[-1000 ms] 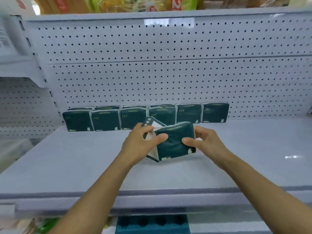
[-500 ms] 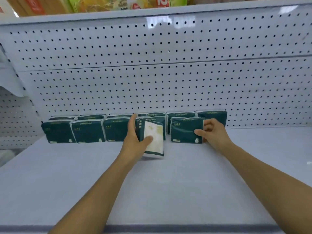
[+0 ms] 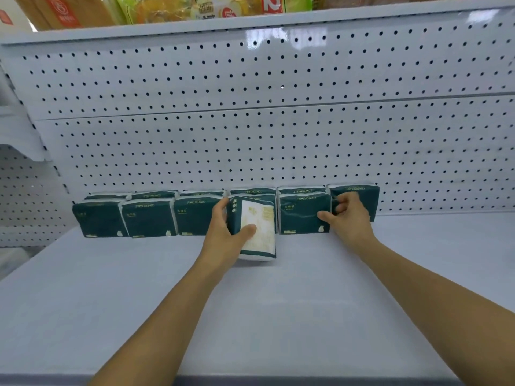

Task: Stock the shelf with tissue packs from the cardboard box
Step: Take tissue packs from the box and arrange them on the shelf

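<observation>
While the left hand (image 3: 231,235) is gripping a tissue pack (image 3: 257,228) at centre frame, the right hand (image 3: 348,218) is pinching another pack (image 3: 303,214) into the shelf (image 3: 278,316) row. Next: seating both flush, likely.

Back-row tissue packs (image 3: 252,190) mostly hidden behind front row; upper-shelf goods (image 3: 211,6) cut off.

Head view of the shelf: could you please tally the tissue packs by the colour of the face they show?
Dark green plastic-wrapped tissue packs: 11
White-and-gold-faced tissue pack, in the grip of the left hand: 1
Total: 12
</observation>
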Demonstrator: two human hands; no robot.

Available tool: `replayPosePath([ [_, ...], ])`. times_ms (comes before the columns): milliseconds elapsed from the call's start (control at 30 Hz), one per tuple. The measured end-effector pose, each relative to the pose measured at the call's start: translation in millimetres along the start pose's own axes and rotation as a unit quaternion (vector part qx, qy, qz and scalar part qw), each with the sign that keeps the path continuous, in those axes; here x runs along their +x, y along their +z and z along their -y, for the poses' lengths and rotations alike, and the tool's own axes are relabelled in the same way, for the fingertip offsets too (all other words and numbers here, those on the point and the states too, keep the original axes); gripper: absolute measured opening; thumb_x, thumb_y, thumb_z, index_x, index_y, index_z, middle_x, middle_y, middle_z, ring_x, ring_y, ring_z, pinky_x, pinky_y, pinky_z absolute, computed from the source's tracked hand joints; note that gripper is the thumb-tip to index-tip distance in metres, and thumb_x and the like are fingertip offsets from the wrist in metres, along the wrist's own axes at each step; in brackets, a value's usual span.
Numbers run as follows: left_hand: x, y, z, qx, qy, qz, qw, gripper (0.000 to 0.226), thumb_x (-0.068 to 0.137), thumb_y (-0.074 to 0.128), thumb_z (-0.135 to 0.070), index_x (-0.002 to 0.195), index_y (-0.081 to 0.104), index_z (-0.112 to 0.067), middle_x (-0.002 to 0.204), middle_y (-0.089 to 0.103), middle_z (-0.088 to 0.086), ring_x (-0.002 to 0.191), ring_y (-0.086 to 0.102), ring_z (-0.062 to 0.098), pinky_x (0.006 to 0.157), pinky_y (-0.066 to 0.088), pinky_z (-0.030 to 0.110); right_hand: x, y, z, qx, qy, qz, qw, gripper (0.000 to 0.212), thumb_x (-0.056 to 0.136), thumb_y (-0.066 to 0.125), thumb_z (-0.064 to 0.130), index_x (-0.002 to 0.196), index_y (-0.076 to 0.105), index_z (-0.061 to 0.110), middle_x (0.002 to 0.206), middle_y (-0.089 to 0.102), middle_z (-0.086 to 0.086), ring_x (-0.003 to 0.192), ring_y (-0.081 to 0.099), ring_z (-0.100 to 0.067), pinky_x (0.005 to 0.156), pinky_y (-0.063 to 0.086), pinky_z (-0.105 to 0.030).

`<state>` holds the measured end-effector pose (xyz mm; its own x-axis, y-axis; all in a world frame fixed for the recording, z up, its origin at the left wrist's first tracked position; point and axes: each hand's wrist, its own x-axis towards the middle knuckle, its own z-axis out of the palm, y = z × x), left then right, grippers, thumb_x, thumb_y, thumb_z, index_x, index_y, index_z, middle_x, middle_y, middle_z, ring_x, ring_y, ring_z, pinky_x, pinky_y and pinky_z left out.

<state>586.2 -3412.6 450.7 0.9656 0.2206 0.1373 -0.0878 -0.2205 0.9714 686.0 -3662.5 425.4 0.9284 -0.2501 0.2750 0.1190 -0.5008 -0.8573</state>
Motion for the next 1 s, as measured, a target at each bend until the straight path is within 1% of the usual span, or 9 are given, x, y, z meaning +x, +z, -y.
replayPosePath([
  [67, -2, 1, -1, -0.025, 0.001, -0.007, 1.000, 0.077, 0.091, 0.069, -0.014, 0.148, 0.024, -0.038, 0.139, 0.052, -0.005, 0.120, 0.055, 0.016, 0.077, 0.047, 0.018, -16, -6, 8, -0.029, -0.061, -0.045, 0.997, 0.060, 0.077, 0.081, 0.032, 0.120, 0.042, 0.017, 0.104, 0.049, 0.002, 0.090, 0.055, -0.020, 0.075, 0.051, -0.036],
  [133, -2, 3, -5, -0.050, 0.003, -0.017, 0.999, 0.080, 0.090, 0.069, -0.016, 0.148, 0.021, -0.043, 0.143, 0.049, -0.005, 0.124, 0.052, 0.017, 0.091, 0.049, 0.028, -44, -12, 23, -0.028, -0.206, 0.008, 0.978, 0.070, 0.072, 0.083, 0.037, 0.125, 0.041, 0.021, 0.113, 0.046, 0.008, 0.099, 0.052, -0.014, 0.079, 0.048, -0.029],
  [233, -4, 16, -16, -0.073, 0.006, -0.020, 0.997, 0.079, 0.091, 0.069, -0.020, 0.147, 0.020, -0.048, 0.146, 0.040, -0.013, 0.128, 0.045, 0.013, 0.104, 0.042, 0.039, -82, -10, 44, -0.125, -0.439, 0.127, 0.881, 0.092, 0.062, 0.082, 0.058, 0.137, 0.038, 0.025, 0.140, 0.040, 0.005, 0.127, 0.041, -0.015, 0.102, 0.038, -0.028],
  [300, -8, 29, -24, -0.106, -0.009, 0.004, 0.994, 0.066, 0.092, 0.067, -0.025, 0.142, 0.029, -0.046, 0.140, 0.048, -0.012, 0.123, 0.051, 0.013, 0.100, 0.047, 0.040, -91, 0, 47, -0.190, -0.482, 0.094, 0.850, 0.091, 0.064, 0.082, 0.052, 0.137, 0.037, 0.022, 0.142, 0.038, -0.002, 0.128, 0.039, -0.021, 0.100, 0.041, -0.032],
  [400, -14, 41, -39, -0.153, -0.038, 0.040, 0.987, 0.027, 0.101, 0.050, -0.037, 0.127, 0.052, -0.030, 0.118, 0.066, 0.003, 0.105, 0.066, 0.021, 0.083, 0.057, 0.039, -92, -4, 51, -0.094, -0.417, 0.022, 0.904, 0.058, 0.073, 0.083, 0.025, 0.118, 0.048, 0.017, 0.120, 0.051, -0.002, 0.105, 0.048, -0.015, 0.076, 0.047, -0.023],
  [500, -13, 39, -41, -0.070, -0.032, 0.029, 0.997, 0.025, 0.101, 0.036, -0.048, 0.106, 0.056, -0.034, 0.112, 0.060, 0.006, 0.097, 0.059, 0.018, 0.083, 0.049, 0.036, -91, -27, 54, 0.113, -0.209, 0.066, 0.969, 0.025, 0.085, 0.074, 0.022, 0.103, 0.056, 0.020, 0.099, 0.061, 0.003, 0.087, 0.057, -0.010, 0.070, 0.047, -0.019],
  [633, -17, 42, -35, -0.048, -0.023, 0.066, 0.996, 0.024, 0.097, 0.048, -0.053, 0.111, 0.058, -0.037, 0.120, 0.057, -0.004, 0.101, 0.054, 0.009, 0.084, 0.045, 0.030, -87, -51, 48, 0.306, -0.020, 0.122, 0.944, 0.019, 0.092, 0.066, 0.016, 0.107, 0.062, 0.008, 0.100, 0.074, -0.007, 0.096, 0.070, -0.025, 0.080, 0.059, -0.037],
  [867, -15, 73, -35, -0.025, 0.034, 0.102, 0.994, 0.030, 0.094, 0.057, -0.050, 0.095, 0.068, -0.022, 0.076, 0.062, -0.021, 0.070, 0.055, -0.005, 0.070, 0.044, 0.014, -77, -82, 21, 0.218, 0.020, 0.155, 0.963, 0.022, 0.088, 0.071, 0.020, 0.106, 0.066, 0.010, 0.096, 0.075, -0.002, 0.088, 0.071, -0.018, 0.077, 0.057, -0.032],
  [1000, -2, 87, -25, 0.147, 0.116, 0.092, 0.978, 0.037, 0.095, 0.058, -0.044, 0.128, 0.057, -0.027, 0.123, 0.060, -0.012, 0.112, 0.055, 0.003, 0.091, 0.043, 0.019, -59, -111, -8, 0.109, 0.051, 0.119, 0.986, 0.014, 0.086, 0.073, 0.021, 0.097, 0.069, 0.014, 0.089, 0.072, -0.005, 0.074, 0.060, -0.016, 0.063, 0.047, -0.025],
])
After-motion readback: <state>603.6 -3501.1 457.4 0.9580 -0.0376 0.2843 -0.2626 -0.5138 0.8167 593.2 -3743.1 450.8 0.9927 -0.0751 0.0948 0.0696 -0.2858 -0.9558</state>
